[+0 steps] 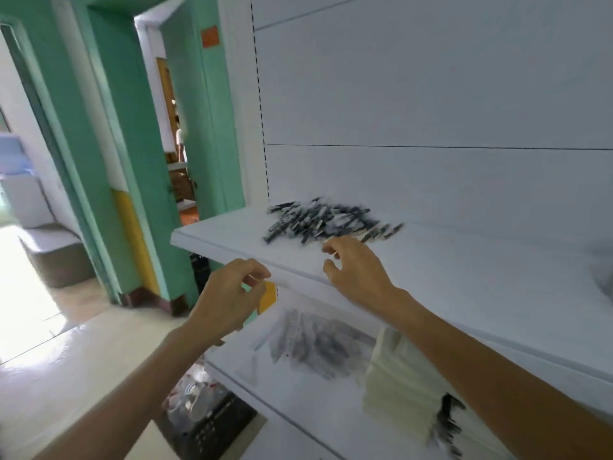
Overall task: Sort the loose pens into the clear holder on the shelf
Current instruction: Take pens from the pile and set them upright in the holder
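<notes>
The bare left forearm (pixel 126 386) rises from the lower left and the bare right forearm (pixel 481 356) from the lower right, both stretched forward and angled toward each other. The left hand (pixel 232 293) sits lower, its back to the camera, fingers loosely bent toward the thumb with a gap between them, holding nothing. The right hand (pixel 358 270) is higher and farther forward, fingers loosely curled, thumb apart from the index finger, its grasp unfilled.

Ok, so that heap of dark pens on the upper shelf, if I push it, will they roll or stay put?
Probably they scatter: the pens lie loose and criss-crossed, not bundled. They look slim, so some may roll on the flat white shelf. Each looks short, so likely light.
</notes>
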Demonstrator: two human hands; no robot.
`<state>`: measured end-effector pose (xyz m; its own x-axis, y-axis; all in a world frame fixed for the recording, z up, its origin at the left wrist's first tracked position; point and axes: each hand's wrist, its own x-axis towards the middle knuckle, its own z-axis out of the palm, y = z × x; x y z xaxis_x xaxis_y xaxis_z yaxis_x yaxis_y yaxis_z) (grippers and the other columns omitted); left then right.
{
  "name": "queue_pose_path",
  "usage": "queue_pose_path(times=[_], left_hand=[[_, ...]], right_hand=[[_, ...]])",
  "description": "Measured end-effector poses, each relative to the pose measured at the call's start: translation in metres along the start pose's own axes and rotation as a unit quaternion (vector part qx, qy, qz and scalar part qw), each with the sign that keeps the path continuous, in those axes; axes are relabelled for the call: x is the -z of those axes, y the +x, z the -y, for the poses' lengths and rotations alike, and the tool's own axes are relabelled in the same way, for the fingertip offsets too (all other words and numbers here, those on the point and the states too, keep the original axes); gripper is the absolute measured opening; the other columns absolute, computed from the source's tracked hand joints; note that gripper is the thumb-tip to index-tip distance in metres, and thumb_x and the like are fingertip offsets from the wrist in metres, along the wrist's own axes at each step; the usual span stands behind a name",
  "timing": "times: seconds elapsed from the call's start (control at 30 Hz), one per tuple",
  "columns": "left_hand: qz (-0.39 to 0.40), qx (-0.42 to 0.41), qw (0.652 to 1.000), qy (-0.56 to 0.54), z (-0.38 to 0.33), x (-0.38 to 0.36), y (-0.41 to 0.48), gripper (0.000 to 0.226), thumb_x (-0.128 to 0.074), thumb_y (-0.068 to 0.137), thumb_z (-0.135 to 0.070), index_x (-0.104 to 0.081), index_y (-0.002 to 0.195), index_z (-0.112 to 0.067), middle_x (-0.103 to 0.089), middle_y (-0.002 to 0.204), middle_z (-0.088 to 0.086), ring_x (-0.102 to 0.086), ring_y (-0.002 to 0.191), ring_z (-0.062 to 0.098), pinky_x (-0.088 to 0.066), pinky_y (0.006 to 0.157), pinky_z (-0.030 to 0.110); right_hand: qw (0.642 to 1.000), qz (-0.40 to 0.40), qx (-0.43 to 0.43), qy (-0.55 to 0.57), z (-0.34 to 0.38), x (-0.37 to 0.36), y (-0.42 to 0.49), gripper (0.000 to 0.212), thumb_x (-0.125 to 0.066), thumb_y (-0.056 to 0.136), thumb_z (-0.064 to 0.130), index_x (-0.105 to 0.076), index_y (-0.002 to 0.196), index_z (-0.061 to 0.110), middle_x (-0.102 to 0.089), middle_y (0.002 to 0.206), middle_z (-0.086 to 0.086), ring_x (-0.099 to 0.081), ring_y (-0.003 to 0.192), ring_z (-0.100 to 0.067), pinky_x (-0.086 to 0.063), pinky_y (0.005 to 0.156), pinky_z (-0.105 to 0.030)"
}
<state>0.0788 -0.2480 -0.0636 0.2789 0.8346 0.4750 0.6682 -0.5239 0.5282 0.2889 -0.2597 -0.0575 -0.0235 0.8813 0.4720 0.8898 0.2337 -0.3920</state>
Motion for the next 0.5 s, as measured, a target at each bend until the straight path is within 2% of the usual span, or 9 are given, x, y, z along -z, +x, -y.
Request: queue_pose_path(times=[0.1,0.2,0.33,0.4,0.5], left_hand=[[0.001,0.004,1.0,0.003,0.017,-0.005,0.018,0.015,-0.056,0.086,-0.003,-0.066,0.094,-0.012,-0.06,0.092,-0.002,-0.052,0.076,0.002,-0.036,0.065,0.0],[0.003,-0.004,1.0,-0.012,0.024,-0.019,0.041,0.014,-0.057,0.086,-0.005,-0.065,0.091,-0.015,-0.062,0.091,-0.002,-0.052,0.075,-0.003,-0.034,0.065,-0.003],[0.034,-0.017,0.999,-0.036,0.03,-0.03,0.088,0.013,-0.056,0.089,-0.008,-0.065,0.097,-0.013,-0.062,0.097,-0.001,-0.054,0.082,0.009,-0.037,0.065,0.002],[0.033,-0.023,0.998,-0.045,0.033,-0.034,0.118,0.014,-0.056,0.09,-0.01,-0.066,0.099,-0.012,-0.063,0.097,-0.001,-0.055,0.084,0.01,-0.037,0.064,0.005],[0.045,-0.017,0.997,-0.053,0.039,-0.049,0.155,0.015,-0.054,0.091,-0.015,-0.064,0.102,-0.014,-0.061,0.094,-0.005,-0.053,0.083,0.007,-0.037,0.062,0.002]], right_hand=[[0.997,0.062,-0.02,-0.036,-0.003,-0.011,0.023,0.017,-0.051,0.091,0.021,-0.063,0.099,0.011,-0.065,0.101,-0.003,-0.058,0.089,-0.019,-0.05,0.08,-0.036],[0.997,0.059,-0.024,-0.037,-0.012,-0.011,0.054,0.014,-0.052,0.09,0.019,-0.062,0.086,0.01,-0.066,0.091,-0.005,-0.059,0.081,-0.02,-0.051,0.075,-0.035],[0.998,0.043,-0.044,-0.03,-0.026,0.0,0.102,0.011,-0.052,0.089,0.014,-0.063,0.088,0.012,-0.066,0.095,-0.007,-0.061,0.087,-0.023,-0.051,0.08,-0.036],[0.998,0.034,-0.05,-0.035,-0.037,0.005,0.123,0.013,-0.052,0.089,0.013,-0.063,0.093,0.011,-0.066,0.099,-0.009,-0.061,0.091,-0.025,-0.052,0.084,-0.038],[0.997,0.025,-0.051,-0.044,-0.05,0.008,0.148,0.015,-0.052,0.09,0.01,-0.064,0.099,0.008,-0.066,0.103,-0.009,-0.061,0.094,-0.024,-0.052,0.088,-0.041]])
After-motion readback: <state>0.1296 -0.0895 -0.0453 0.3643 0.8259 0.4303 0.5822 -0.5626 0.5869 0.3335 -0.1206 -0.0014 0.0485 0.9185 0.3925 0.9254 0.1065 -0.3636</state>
